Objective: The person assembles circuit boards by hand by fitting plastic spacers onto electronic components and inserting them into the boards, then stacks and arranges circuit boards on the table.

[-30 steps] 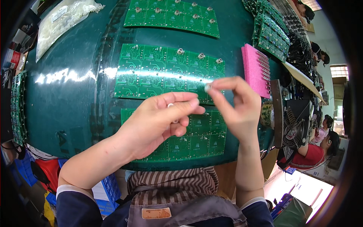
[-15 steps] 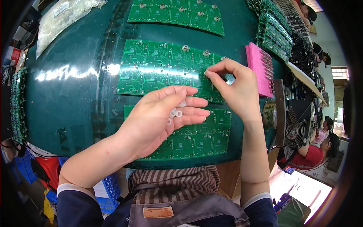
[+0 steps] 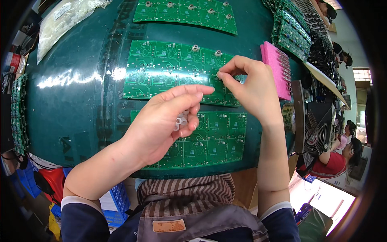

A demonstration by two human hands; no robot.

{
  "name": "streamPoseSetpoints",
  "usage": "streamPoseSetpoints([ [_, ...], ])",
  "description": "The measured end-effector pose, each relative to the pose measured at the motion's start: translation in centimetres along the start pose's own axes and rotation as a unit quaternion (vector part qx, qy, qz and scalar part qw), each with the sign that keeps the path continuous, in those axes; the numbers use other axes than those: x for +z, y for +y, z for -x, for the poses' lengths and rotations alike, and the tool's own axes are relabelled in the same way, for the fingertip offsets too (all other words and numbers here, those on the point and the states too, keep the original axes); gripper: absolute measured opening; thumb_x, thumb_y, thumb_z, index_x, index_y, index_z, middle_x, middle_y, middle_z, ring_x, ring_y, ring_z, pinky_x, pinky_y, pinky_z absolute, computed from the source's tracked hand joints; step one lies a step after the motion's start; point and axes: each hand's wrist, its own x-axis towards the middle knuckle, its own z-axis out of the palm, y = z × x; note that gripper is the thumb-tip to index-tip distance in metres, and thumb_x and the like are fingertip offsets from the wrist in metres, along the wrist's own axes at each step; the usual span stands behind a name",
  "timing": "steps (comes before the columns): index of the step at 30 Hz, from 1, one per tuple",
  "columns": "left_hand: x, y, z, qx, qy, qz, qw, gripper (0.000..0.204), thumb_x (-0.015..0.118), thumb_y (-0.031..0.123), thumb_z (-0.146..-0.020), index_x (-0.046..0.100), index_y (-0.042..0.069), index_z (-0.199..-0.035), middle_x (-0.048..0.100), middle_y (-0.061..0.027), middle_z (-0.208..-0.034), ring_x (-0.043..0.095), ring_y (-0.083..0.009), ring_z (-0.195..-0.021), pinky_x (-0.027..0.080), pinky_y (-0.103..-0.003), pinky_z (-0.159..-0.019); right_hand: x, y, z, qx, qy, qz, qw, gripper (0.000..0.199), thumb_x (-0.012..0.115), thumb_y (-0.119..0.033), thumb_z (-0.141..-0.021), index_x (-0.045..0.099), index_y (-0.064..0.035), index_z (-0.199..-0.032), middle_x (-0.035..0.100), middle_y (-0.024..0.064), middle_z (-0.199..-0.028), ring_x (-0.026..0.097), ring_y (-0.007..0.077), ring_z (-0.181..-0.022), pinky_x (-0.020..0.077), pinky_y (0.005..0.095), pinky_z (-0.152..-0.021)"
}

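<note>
My left hand (image 3: 157, 115) is turned partly palm up, its lower fingers curled round several small white plastic spacers (image 3: 179, 121), while the index finger points out to the right. Over the right part of the middle green circuit board panel (image 3: 161, 60), my right hand (image 3: 256, 88) is closed, thumb and index fingertip pinched together. Whatever lies between those fingertips is too small to make out. Small upright metal parts (image 3: 195, 48) stand along that panel's far edge. The nearer circuit board panel (image 3: 217, 141) lies partly beneath my left hand and wrist.
Farther off lies another green panel (image 3: 181, 14) with metal parts. A pink foam block (image 3: 274, 66) with rows of metal parts is at the right, near stacked boards (image 3: 292, 36). A clear bag of white pieces (image 3: 66, 24) lies far left. Co-workers sit beyond the right side.
My left fingers have curled in around the spacers, from a more spread palm. My right hand stays pinched at the middle panel, shifted slightly. The whole view has moved a little.
</note>
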Motion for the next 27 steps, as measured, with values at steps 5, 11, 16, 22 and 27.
streamPoseSetpoints([
  [5,-0.1,0.0,-0.2,0.000,0.019,0.018,1.000,0.034,0.044,0.021,-0.094,0.049,-0.003,-0.118,0.049,0.0017,-0.075,0.046,-0.0072,-0.061,0.035,-0.019,-0.048,0.3,-0.8,0.3,0.011,0.008,0.004,1.000,0.007,0.062,-0.003,-0.073,0.063,0.0018,-0.078,0.065,0.0149,-0.072,0.066,0.0256,-0.068,0.0503,0.0323,-0.063],
  [11,-0.4,0.0,-0.2,0.006,0.006,0.083,0.997,0.036,0.040,0.017,-0.095,0.045,-0.006,-0.122,0.052,-0.0006,-0.081,0.047,-0.0081,-0.063,0.038,-0.020,-0.050,0.7,-0.8,0.8,0.015,0.033,0.012,0.999,0.006,0.064,-0.003,-0.074,0.063,0.0012,-0.078,0.065,0.0120,-0.072,0.064,0.0218,-0.068,0.0488,0.0297,-0.062],
  [16,-0.1,-0.1,-0.1,0.024,0.010,0.060,0.998,0.035,0.041,0.017,-0.095,0.043,-0.004,-0.124,0.056,-0.0038,-0.085,0.048,-0.0086,-0.063,0.040,-0.020,-0.051,2.4,-0.1,1.7,-0.019,0.127,0.012,0.992,0.009,0.066,-0.001,-0.072,0.058,-0.0016,-0.076,0.061,0.0104,-0.071,0.061,0.0244,-0.068,0.0472,0.0335,-0.058],
  [22,0.4,0.0,-0.2,0.046,0.027,0.048,0.997,0.030,0.045,0.023,-0.095,0.048,-0.001,-0.113,0.060,-0.0092,-0.092,0.048,-0.0083,-0.061,0.040,-0.019,-0.050,2.8,1.1,2.5,-0.083,0.143,0.024,0.986,0.010,0.066,0.000,-0.072,0.059,-0.0043,-0.077,0.061,0.0078,-0.075,0.058,0.0246,-0.077,0.0458,0.0342,-0.064],
  [27,-0.2,0.0,0.0,0.028,-0.002,0.048,0.998,0.027,0.048,0.029,-0.094,0.051,0.003,-0.103,0.060,-0.0078,-0.090,0.047,-0.0071,-0.060,0.038,-0.019,-0.049,-1.6,2.7,1.8,-0.084,0.063,0.015,0.994,0.009,0.068,-0.007,-0.071,0.064,-0.0043,-0.078,0.064,0.0097,-0.083,0.059,0.0289,-0.086,0.0460,0.0361,-0.078],
])
